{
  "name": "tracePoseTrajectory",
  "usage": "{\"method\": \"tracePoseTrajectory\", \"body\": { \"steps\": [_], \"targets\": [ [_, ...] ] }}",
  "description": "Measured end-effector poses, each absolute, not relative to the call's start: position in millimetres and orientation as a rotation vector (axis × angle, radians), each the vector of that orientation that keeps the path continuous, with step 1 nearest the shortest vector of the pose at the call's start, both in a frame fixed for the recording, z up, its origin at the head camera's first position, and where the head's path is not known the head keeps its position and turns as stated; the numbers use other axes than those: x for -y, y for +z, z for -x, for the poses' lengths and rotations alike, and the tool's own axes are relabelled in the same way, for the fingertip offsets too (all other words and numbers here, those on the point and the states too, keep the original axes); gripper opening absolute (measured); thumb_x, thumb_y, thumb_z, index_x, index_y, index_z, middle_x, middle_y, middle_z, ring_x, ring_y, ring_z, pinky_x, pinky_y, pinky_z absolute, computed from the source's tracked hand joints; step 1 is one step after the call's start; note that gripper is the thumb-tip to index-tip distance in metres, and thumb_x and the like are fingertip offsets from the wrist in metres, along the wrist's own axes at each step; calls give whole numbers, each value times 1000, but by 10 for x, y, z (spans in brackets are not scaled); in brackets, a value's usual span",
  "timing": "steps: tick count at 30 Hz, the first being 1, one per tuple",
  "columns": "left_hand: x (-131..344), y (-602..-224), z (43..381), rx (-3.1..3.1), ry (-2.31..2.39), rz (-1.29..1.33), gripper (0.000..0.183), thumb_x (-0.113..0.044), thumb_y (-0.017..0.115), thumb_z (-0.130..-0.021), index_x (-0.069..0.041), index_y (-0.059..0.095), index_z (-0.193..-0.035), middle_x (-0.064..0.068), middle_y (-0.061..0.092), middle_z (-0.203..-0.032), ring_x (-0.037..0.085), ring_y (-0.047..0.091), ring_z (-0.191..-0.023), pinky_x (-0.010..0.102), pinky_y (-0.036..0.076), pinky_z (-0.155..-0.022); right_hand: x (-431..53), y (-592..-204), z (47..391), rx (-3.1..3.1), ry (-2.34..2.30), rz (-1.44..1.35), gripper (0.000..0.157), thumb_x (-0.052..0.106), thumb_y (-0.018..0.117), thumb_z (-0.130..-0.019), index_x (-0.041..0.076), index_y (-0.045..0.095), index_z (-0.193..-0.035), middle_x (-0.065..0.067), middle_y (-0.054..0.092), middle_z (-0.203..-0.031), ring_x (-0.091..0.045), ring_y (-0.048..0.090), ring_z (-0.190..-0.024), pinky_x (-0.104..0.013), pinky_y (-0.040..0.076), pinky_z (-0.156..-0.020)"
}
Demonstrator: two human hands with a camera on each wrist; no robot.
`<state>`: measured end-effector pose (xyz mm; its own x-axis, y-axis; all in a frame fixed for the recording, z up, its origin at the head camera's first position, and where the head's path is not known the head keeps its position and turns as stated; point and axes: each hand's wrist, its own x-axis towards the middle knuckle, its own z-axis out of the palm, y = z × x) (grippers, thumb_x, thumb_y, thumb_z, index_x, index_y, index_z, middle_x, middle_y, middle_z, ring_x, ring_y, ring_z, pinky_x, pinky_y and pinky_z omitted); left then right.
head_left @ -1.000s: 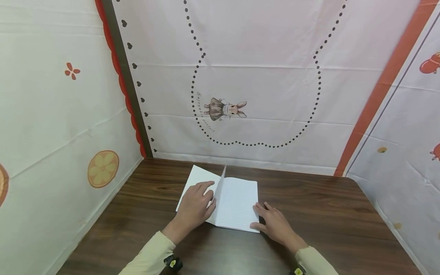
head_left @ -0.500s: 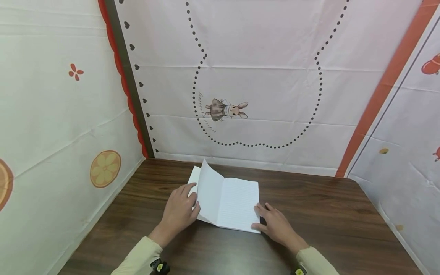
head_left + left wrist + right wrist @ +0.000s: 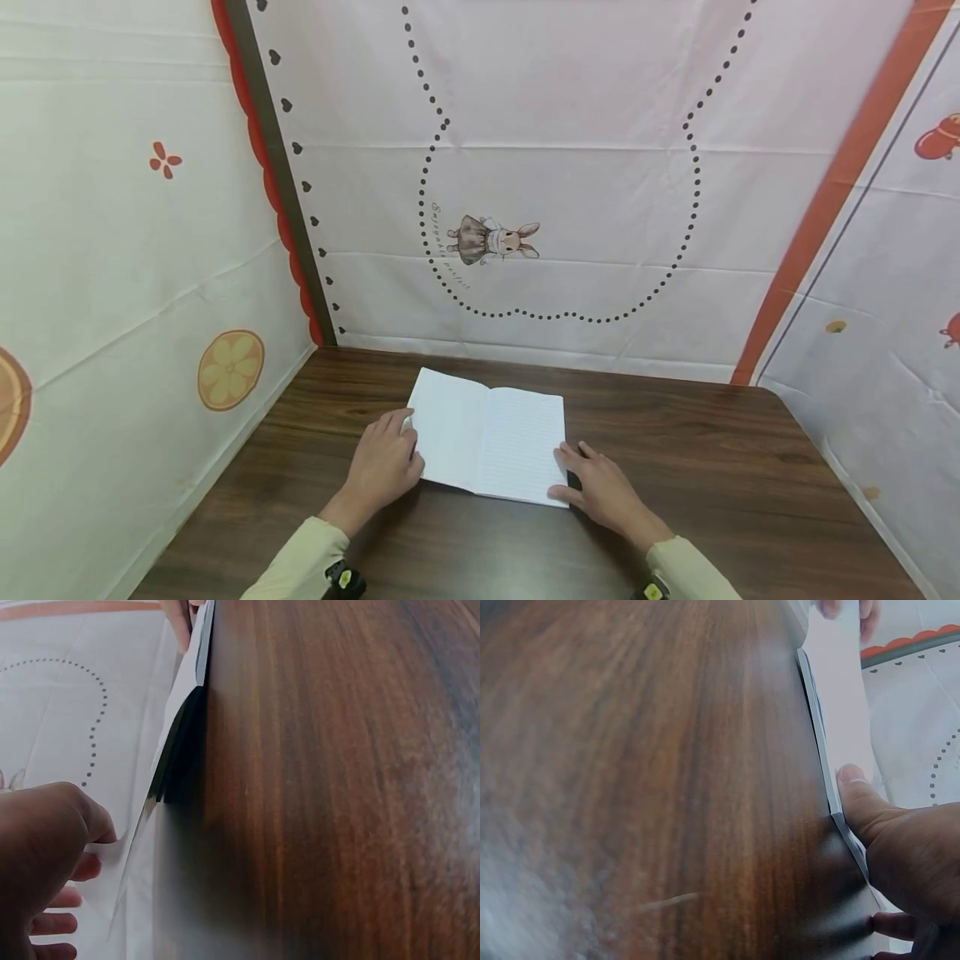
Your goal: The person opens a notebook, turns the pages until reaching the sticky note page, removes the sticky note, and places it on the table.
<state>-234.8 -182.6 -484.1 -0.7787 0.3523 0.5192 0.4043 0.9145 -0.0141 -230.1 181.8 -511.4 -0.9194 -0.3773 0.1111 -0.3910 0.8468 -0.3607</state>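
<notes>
An open notebook point(image 3: 517, 442) lies on the table, its right page lined and its left page point(image 3: 450, 425) paler. At the left page's outer edge is my left hand point(image 3: 378, 462), its fingers loosely bent over the paper. Seen from the left wrist, that hand point(image 3: 45, 855) is on the upper side of the notebook's thin outer edge, part of which rises off the wood. My right hand point(image 3: 603, 492) rests along the right edge. Its thumb point(image 3: 859, 791) presses on the page near the lower corner, while the other fingers reach past the edge.
The dark wooden table point(image 3: 712, 467) extends on both sides of the notebook. Behind it hangs a printed white cloth point(image 3: 585, 208) with a rabbit figure, and similar cloths close in the left and right sides.
A page that stood upright has swung left and now lies down on the left side. My left hand has moved left to the outer edge. My right hand has stayed in place.
</notes>
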Motion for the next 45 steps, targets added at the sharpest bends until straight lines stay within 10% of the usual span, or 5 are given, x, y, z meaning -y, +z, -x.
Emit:
{"method": "tracePoseTrajectory", "body": {
  "steps": [15, 31, 45],
  "targets": [
    [1746, -5051, 2475, 2854, -128, 385, 12, -13, 62, -78, -6, 63, -68, 22, 64, -129, 44, 51, -131, 59, 42, -107, -1819, -5107, 2312, 2991, 628, -612, 73, 51, 75, -87, 5, 60, -143, -14, 55, -150, -47, 44, -141, -67, 38, -109],
    [1782, -5014, 2475, 2909, -88, 676, 45, -5, 61, -92, -11, 67, -136, 22, 48, -153, 47, 41, -143, 61, 39, -113, -1811, -5091, 2312, 2998, 641, -587, 73, 51, 76, -86, 7, 60, -142, -13, 55, -150, -46, 44, -141, -67, 39, -108],
    [1947, -5008, 2453, 3124, -569, 702, 66, -45, 66, -97, -9, 51, -151, 22, 35, -162, 45, 30, -150, 63, 34, -115, -1889, -5072, 2366, 3031, 676, -632, 73, 48, 79, -85, 8, 59, -144, -11, 53, -152, -43, 42, -144, -63, 39, -111]
  ]
}}
